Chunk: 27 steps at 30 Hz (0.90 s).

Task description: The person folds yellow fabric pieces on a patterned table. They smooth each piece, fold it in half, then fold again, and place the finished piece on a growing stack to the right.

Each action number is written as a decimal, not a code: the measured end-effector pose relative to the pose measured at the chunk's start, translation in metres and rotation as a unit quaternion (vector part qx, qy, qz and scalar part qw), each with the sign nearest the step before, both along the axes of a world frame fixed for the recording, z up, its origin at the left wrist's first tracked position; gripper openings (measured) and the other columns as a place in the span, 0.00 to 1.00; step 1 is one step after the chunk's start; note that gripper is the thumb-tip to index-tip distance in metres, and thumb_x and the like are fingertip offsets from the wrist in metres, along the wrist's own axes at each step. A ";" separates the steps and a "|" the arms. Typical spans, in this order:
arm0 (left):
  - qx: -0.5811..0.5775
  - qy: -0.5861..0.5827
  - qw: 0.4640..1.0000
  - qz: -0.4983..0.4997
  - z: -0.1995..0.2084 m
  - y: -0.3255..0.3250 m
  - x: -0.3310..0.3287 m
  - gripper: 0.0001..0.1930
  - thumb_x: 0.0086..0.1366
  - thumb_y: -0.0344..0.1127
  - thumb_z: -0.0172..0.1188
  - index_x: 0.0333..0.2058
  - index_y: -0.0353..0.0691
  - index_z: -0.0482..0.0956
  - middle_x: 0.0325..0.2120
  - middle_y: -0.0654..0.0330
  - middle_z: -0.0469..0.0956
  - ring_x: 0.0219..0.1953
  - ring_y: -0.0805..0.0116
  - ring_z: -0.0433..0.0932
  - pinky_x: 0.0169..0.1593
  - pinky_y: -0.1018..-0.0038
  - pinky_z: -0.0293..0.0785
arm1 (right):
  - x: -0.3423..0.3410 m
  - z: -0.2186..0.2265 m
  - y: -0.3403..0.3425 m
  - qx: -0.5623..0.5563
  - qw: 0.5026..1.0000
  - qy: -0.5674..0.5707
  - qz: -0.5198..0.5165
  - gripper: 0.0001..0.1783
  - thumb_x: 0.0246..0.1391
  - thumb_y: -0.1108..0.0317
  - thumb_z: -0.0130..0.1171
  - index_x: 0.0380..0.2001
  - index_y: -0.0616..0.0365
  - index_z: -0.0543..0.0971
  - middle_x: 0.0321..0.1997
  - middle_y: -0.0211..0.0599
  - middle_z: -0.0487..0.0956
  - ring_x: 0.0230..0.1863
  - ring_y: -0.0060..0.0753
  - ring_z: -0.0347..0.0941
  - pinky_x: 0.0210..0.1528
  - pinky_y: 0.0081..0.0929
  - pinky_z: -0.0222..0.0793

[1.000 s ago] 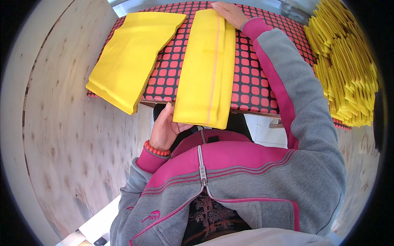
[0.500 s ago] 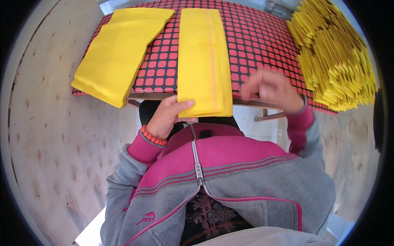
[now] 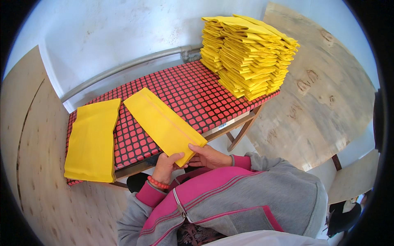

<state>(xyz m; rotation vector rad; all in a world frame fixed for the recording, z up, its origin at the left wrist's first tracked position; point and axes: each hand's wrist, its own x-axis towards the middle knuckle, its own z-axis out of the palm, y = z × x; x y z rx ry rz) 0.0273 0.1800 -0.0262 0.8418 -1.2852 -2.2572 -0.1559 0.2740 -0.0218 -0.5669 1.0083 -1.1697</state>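
Observation:
A long, folded yellow cloth [image 3: 162, 121] with a thin pink line along it lies slantwise over the bench's front edge. Its near end is in both my hands. My left hand [image 3: 165, 167], with a red bead bracelet at the wrist, pinches the near left corner, thumb on top. On the near right edge, my right hand [image 3: 211, 157] grips with its thumb above and fingers beneath. To the left, a wider flat piece of yellow cloth [image 3: 92, 141] rests on the bench, touched by neither hand.
A tall, uneven stack of folded yellow cloths [image 3: 254, 57] stands at the bench's far right end. The bench [image 3: 176, 90] has a red-and-black checked cover. A grey pipe [image 3: 123, 67] runs along the wall behind, and wooden boards [image 3: 312, 94] stand at both sides.
My right hand has come from the right, off the cloth, to grip its near right edge. The view has swung right, bringing the whole stack into sight.

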 end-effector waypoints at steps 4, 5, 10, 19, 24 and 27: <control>0.008 0.016 1.000 -0.022 -0.005 0.004 -0.010 0.19 0.67 0.33 0.63 0.54 0.30 0.76 0.42 0.52 0.83 0.35 0.63 0.85 0.38 0.70 0.86 | 0.004 -0.007 0.000 -0.021 0.996 -0.019 -0.089 0.33 0.67 0.49 0.60 0.68 0.51 0.66 0.61 0.32 0.76 0.57 0.30 0.77 0.56 0.34 0.76; 0.003 0.017 0.999 -0.033 -0.007 0.005 -0.013 0.20 0.67 0.34 0.63 0.54 0.30 0.76 0.42 0.52 0.83 0.35 0.63 0.85 0.38 0.70 0.86 | 0.004 -0.010 -0.001 -0.045 0.992 -0.029 -0.118 0.32 0.68 0.50 0.60 0.68 0.52 0.66 0.61 0.33 0.76 0.57 0.30 0.77 0.54 0.34 0.78; 0.004 0.007 0.997 -0.081 -0.017 0.003 -0.017 0.19 0.69 0.37 0.63 0.52 0.29 0.76 0.39 0.51 0.84 0.36 0.62 0.86 0.37 0.72 0.85 | -0.003 -0.017 -0.002 -0.054 0.975 0.122 -0.180 0.24 0.67 0.61 0.60 0.62 0.58 0.73 0.50 0.34 0.82 0.45 0.27 0.81 0.42 0.26 0.81; 0.048 0.065 0.977 -0.199 -0.035 -0.020 -0.011 0.14 0.77 0.42 0.54 0.42 0.35 0.79 0.38 0.50 0.86 0.39 0.64 0.87 0.47 0.72 0.83 | -0.079 0.009 0.012 -0.220 0.873 0.415 -0.130 0.19 0.69 0.68 0.54 0.59 0.62 0.74 0.33 0.28 0.78 0.30 0.18 0.77 0.27 0.20 0.75; 0.061 0.076 0.971 -0.220 -0.046 -0.015 -0.024 0.15 0.78 0.44 0.51 0.42 0.37 0.78 0.40 0.50 0.85 0.41 0.64 0.86 0.48 0.72 0.83 | -0.122 0.069 0.023 -0.196 0.903 0.372 -0.087 0.19 0.69 0.69 0.54 0.59 0.62 0.74 0.38 0.27 0.80 0.31 0.16 0.77 0.28 0.18 0.75; 0.086 0.065 0.972 -0.207 -0.054 -0.008 -0.028 0.16 0.78 0.45 0.51 0.42 0.37 0.78 0.41 0.50 0.85 0.42 0.64 0.86 0.49 0.72 0.82 | -0.135 0.102 0.020 -0.236 0.884 0.391 -0.098 0.19 0.69 0.69 0.54 0.60 0.62 0.74 0.41 0.25 0.81 0.33 0.15 0.77 0.31 0.18 0.76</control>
